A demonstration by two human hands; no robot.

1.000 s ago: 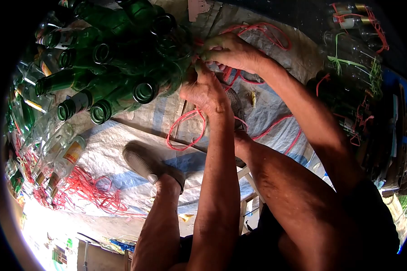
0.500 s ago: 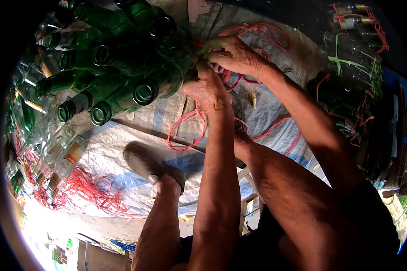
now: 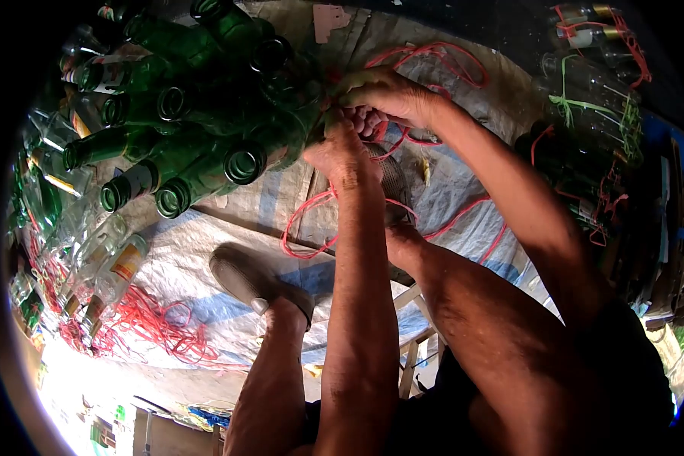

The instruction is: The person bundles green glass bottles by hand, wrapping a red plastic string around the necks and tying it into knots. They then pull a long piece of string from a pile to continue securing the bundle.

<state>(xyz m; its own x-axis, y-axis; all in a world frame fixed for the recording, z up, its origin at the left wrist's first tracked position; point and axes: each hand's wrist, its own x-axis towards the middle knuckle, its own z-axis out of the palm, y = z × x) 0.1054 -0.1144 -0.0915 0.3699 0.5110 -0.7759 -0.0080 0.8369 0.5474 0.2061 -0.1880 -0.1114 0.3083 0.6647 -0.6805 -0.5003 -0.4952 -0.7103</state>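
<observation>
A bundle of green glass bottles (image 3: 197, 144) lies on its side at the upper left, necks mostly toward the left. At its right edge, red plastic string (image 3: 387, 140) runs among my fingers. My left hand (image 3: 339, 152) is closed in a pinch on the string against the bottles. Just above and to the right, my right hand (image 3: 391, 97) also has its fingers curled around the string, close to the left thumb. Exactly how the string passes between the fingertips is partly hidden. A loose loop of it hangs beside my left wrist.
A white and blue tarp (image 3: 281, 205) covers the ground under my shoes. Clear bottles (image 3: 118, 270) and tangled red string (image 3: 163, 327) lie at the left. More tied bottles (image 3: 596, 83) stand at the upper right, beside stacked cardboard (image 3: 672, 243).
My right hand's lower fingers have curled in and show more beneath the palm. Both hands stay at the bundle's edge. The bottles sit slightly lower in view.
</observation>
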